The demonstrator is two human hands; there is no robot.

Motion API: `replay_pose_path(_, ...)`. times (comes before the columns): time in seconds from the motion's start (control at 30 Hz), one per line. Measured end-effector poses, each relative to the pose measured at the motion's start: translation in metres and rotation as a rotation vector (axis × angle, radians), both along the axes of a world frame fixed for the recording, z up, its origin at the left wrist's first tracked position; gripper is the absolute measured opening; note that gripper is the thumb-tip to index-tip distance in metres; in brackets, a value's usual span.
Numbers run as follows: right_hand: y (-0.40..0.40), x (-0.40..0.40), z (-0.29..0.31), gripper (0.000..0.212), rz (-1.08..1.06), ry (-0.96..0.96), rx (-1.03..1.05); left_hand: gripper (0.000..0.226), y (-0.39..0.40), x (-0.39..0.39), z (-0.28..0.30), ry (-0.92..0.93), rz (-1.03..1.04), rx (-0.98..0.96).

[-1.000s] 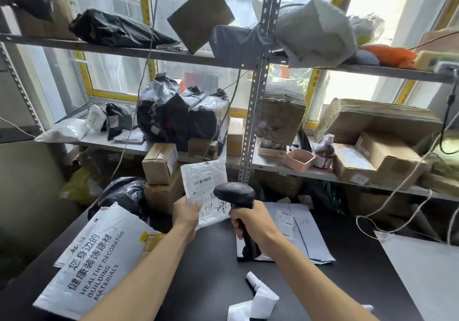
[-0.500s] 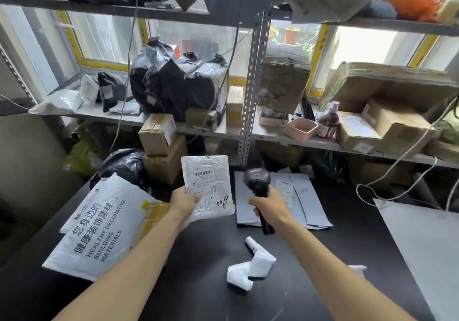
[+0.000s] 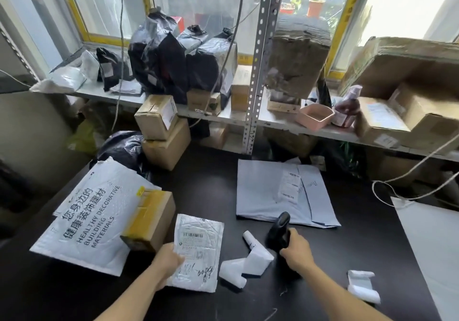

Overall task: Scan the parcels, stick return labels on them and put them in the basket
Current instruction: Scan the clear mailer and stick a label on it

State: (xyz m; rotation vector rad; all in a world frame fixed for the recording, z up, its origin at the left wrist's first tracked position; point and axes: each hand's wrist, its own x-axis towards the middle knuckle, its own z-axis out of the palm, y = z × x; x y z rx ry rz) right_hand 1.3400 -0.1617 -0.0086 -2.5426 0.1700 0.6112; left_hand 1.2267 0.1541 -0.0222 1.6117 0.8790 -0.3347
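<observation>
My left hand (image 3: pixel 167 260) holds a small white bubble-mailer parcel (image 3: pixel 198 248) by its left edge; the parcel lies nearly flat on the black table (image 3: pixel 206 191), barcode label facing up. My right hand (image 3: pixel 296 250) grips the handle of a black barcode scanner (image 3: pixel 279 228), which is low over the table to the right of the parcel. Between the two hands lie folded strips of white labels (image 3: pixel 248 258). More white label strips (image 3: pixel 362 286) lie at the right. No basket is in view.
A large white padded mailer (image 3: pixel 84 213) and a taped cardboard box (image 3: pixel 149 218) lie on the left. Grey poly mailers (image 3: pixel 280 191) lie behind the scanner. Two stacked boxes (image 3: pixel 161 131), black bags and shelving with parcels fill the back. A white sheet (image 3: pixel 437 241) is at right.
Both hands came down toward the table. The small parcel went from upright in front of the scanner to lying nearly flat, and the scanner was lowered to its right. The camera tilted downward.
</observation>
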Motion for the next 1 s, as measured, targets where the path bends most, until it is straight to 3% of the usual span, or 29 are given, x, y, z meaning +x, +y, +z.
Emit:
replay_pose_path(0.13, 0.005, -0.001, -0.007, 0.036, 0.045, -0.223, -0.15, 0.026, -0.005, 0.0, -0.013, 0.016, 0.079, 0.023)
replay_pose_path(0.23, 0.021, -0.01, 0.001, 0.019, 0.144, -0.477, -0.103, 0.024, -0.011, 0.005, -0.014, 0.009, 0.101, 0.1)
replay_pose_path(0.27, 0.027, -0.014, 0.002, 0.013, 0.21, -0.485, -0.076, 0.022, -0.014, 0.006, -0.012, 0.007, 0.093, 0.165)
replay_pose_path(0.33, 0.039, -0.021, 0.001, 0.019, 0.312, -0.376, -0.07, 0.024, -0.021, 0.007, -0.007, 0.02, 0.041, 0.372)
replay_pose_path(0.43, 0.054, -0.027, -0.006, 0.035, 0.392, -0.215, -0.163, 0.064, -0.032, 0.006, 0.001, 0.034, -0.052, 0.679)
replay_pose_path(0.57, 0.059, -0.03, -0.014, 0.024, 0.348, -0.191, -0.147, 0.059, -0.053, 0.012, 0.016, -0.09, -0.189, 0.786)
replay_pose_path(0.77, 0.054, -0.031, -0.001, 0.016, 0.427, -0.342, 0.114, 0.035, -0.093, 0.029, 0.032, -0.186, -0.214, 0.318)
replay_pose_path(0.9, 0.064, -0.034, 0.013, 0.022, 0.521, -0.467, 0.259, 0.036, -0.111, 0.036, 0.043, -0.197, -0.064, -0.201)
replay_pose_path(1.0, 0.066, -0.034, 0.022, 0.029, 0.484, -0.378, 0.392, 0.034, -0.11, 0.033, 0.044, -0.258, -0.029, -0.303)
